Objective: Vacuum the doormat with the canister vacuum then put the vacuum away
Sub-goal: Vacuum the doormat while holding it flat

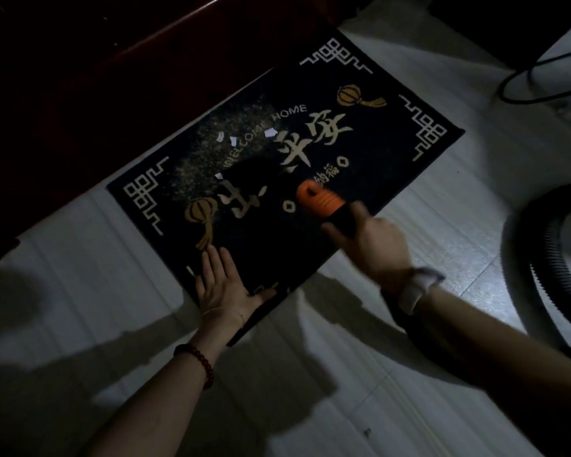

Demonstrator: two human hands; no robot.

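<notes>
Doormat [370, 133] lies on the floor against the dark door, long axis running lower-left to upper-right. Vacuum nozzle [323, 201] is gripped by the right hand [373, 245], fingers wrapped around the black handle. Left hand [225, 285] is pressed flat, fingers straight, on the mat's near corner. Paper scraps [244, 136] and grit lie up-left of the nozzle; right hand is nearer.

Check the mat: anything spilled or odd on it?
Yes. Pale gritty specks and several white paper scraps lie scattered on the black WELCOME HOME doormat, mostly its far-left half, beyond the orange vacuum nozzle.
</notes>
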